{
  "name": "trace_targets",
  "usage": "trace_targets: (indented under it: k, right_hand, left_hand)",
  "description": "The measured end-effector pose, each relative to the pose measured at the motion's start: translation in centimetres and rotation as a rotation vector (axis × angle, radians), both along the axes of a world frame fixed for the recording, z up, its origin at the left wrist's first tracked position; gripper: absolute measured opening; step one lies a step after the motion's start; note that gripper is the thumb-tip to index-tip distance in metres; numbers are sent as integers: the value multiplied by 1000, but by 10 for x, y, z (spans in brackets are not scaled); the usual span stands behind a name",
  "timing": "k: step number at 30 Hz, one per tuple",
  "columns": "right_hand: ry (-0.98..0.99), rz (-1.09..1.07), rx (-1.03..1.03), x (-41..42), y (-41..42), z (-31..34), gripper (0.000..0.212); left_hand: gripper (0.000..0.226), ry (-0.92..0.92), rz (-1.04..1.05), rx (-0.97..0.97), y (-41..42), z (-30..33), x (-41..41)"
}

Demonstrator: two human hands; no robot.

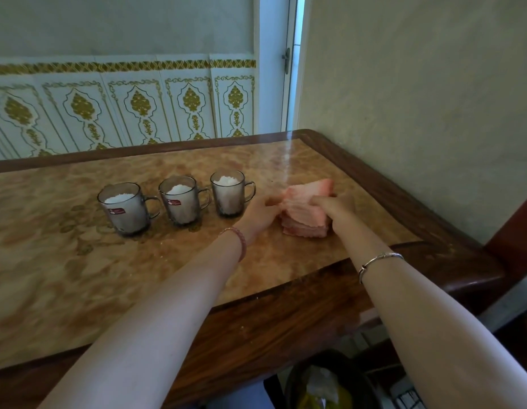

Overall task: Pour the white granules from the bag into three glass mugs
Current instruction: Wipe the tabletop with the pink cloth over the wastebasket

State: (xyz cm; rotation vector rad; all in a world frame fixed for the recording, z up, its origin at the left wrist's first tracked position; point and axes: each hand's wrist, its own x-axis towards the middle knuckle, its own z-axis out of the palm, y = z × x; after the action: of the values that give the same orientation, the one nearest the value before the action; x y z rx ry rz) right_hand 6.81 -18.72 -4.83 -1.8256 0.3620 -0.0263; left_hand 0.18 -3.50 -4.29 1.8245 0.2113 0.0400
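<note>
Three glass mugs stand in a row on the table, each filled with white granules: the left mug (124,208), the middle mug (181,201), the right mug (228,193). Their handles point right. To their right lies a folded pink cloth (308,212). My left hand (260,212) pinches the cloth's left corner, just beside the right mug. My right hand (334,206) grips the cloth's top right part. The bag is below the table edge, a black bag (324,382) with white granules inside.
The table (79,276) has a marbled brown top and a dark wooden rim. A wall runs close along the right side. A tiled wall and a door stand behind the far edge. A few white grains lie scattered near the front edge.
</note>
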Motion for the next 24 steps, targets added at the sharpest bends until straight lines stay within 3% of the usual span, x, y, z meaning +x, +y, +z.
trace_targets:
  k: [3, 7, 12, 15, 18, 24]
  right_hand:
    - [-82, 51, 137, -14, 9, 11, 47]
    - [-144, 165, 236, -36, 25, 27, 51]
    - [-215, 264, 225, -65, 52, 40, 20]
    - [-351, 301, 150, -81, 74, 39, 29]
    - [-464, 351, 58, -103, 98, 35, 24]
    - [-487, 534, 31, -142, 140, 9, 25]
  left_hand:
    - [28, 2, -6, 42, 6, 5, -14]
    - [33, -9, 22, 41, 17, 16, -36]
    - [30, -75, 78, 2, 45, 26, -67]
    - [22, -109, 133, 25, 66, 31, -89]
    - [28, -106, 218, 75, 92, 29, -110]
    - [30, -108, 368, 143, 144, 16, -154]
